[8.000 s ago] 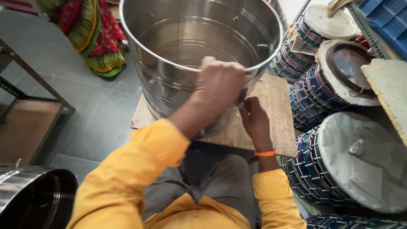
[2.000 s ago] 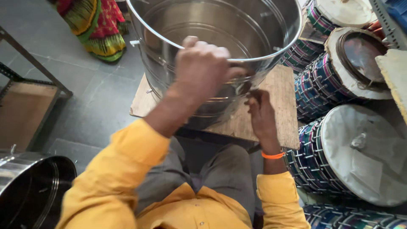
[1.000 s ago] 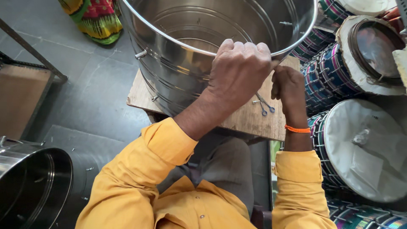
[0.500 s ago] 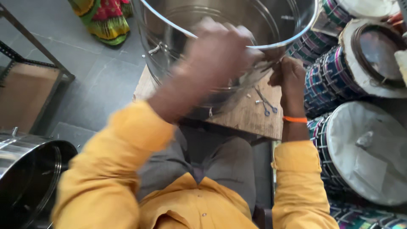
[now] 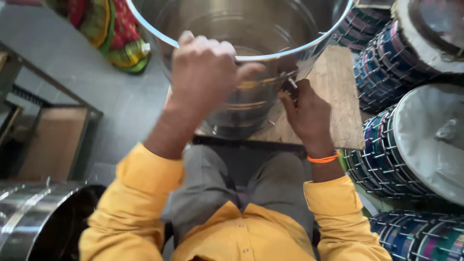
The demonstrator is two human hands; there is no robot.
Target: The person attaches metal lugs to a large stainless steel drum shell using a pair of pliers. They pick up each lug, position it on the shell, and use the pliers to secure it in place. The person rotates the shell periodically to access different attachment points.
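- Steel drum shell [image 5: 270, 29]: a large, open, shiny cylinder stood at 12 o'clock in the view, resting on a wooden board [image 5: 338, 96] that lay on the grey floor [image 5: 72, 82].
- Left hand [image 5: 205, 72]: it lay at about 11 o'clock from the view's centre, fingers curled down over the near rim of the shell and thumb stretched toward 3 o'clock along the rim; it was closed on that rim.
- Right hand [image 5: 307, 113]: it lay at about 2 o'clock from the centre, below the rim and against the shell's outer wall, fingers bunched around a small metal fitting [image 5: 289, 77] on the wall. Whether the fingers actually pinched the fitting could not be told.
- Relation: the shell lay directly beyond both hands, its near wall between them; the left hand sat higher, on the rim, and the right hand lower, at the 4 o'clock side of the left.
- An orange band [image 5: 323, 158] circled the right wrist; both arms wore yellow sleeves [image 5: 140, 203].
- Finished drums [image 5: 415, 140] with laced, patterned sides were stacked at 3 o'clock, just beside the board.
- Another steel shell [image 5: 34, 217] lay at 8 o'clock, and coloured cloth [image 5: 111, 34] at 10 o'clock, well apart from the hands.
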